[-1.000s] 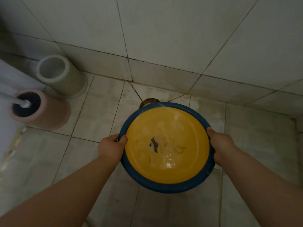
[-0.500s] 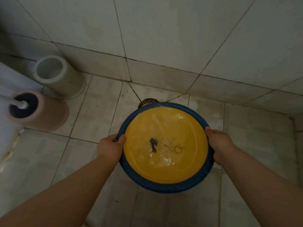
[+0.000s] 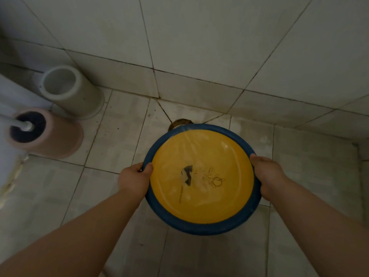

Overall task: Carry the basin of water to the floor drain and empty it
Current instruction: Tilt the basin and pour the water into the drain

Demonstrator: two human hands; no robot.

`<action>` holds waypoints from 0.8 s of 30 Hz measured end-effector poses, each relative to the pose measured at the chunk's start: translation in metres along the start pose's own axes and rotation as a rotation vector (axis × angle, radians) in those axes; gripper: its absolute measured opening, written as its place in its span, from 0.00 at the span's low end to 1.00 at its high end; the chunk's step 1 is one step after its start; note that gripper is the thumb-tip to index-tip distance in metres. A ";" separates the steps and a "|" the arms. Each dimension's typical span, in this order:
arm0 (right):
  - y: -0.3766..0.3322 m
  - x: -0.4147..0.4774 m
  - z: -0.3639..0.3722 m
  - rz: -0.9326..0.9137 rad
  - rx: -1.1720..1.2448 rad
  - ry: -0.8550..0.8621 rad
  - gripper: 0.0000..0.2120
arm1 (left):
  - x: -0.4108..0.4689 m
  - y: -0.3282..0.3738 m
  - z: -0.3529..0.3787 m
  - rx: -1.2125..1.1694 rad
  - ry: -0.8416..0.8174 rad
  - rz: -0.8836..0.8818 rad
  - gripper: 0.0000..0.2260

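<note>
A round basin (image 3: 201,224) with a blue rim and a yellow inside hangs above the tiled floor, tipped slightly away from me. Water lies against its far side and runs over the far rim. My left hand (image 3: 133,179) grips the rim on the left, thumb inside. On the right edge my right hand (image 3: 268,174) holds the rim the same way. The brownish floor drain (image 3: 178,123) shows just beyond the far rim, mostly hidden by the basin.
A white cylindrical holder (image 3: 69,90) stands at the wall on the left. In front of it a pink holder (image 3: 50,133) carries a dark toilet brush with a white handle. A white fixture edge runs down the far left. Tiled walls meet close behind the drain.
The basin has tipped a little further forward and the water has shifted toward its far edge. Both hands keep the same grip on the rim.
</note>
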State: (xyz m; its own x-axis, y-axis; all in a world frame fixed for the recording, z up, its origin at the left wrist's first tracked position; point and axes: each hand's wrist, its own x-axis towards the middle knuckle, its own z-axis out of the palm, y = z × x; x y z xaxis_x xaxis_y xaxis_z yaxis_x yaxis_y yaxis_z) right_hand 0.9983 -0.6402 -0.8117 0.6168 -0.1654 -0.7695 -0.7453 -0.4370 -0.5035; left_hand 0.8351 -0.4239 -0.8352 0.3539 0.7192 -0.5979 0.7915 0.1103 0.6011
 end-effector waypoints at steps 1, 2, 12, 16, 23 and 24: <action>0.000 0.000 0.000 -0.002 0.002 -0.001 0.21 | 0.000 0.001 0.000 0.000 -0.002 0.001 0.16; 0.000 0.000 0.000 -0.004 0.006 -0.001 0.21 | -0.001 0.001 0.000 -0.002 -0.004 0.000 0.16; 0.002 0.000 0.001 -0.025 0.014 0.013 0.21 | 0.000 -0.001 0.000 0.002 0.001 0.018 0.16; 0.002 0.001 0.000 -0.021 0.010 0.023 0.20 | 0.001 -0.001 0.000 -0.020 -0.006 -0.005 0.18; 0.001 -0.002 0.000 -0.029 0.008 0.011 0.20 | 0.001 0.000 0.000 -0.033 0.003 -0.017 0.19; 0.002 -0.002 0.000 -0.028 0.007 0.012 0.21 | 0.001 0.000 0.000 -0.035 0.005 -0.017 0.19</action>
State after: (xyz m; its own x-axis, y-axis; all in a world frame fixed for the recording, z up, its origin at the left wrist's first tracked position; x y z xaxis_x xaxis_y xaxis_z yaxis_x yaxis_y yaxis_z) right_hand 0.9961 -0.6410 -0.8109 0.6406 -0.1636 -0.7502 -0.7292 -0.4358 -0.5277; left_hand 0.8357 -0.4233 -0.8363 0.3380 0.7203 -0.6058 0.7795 0.1464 0.6090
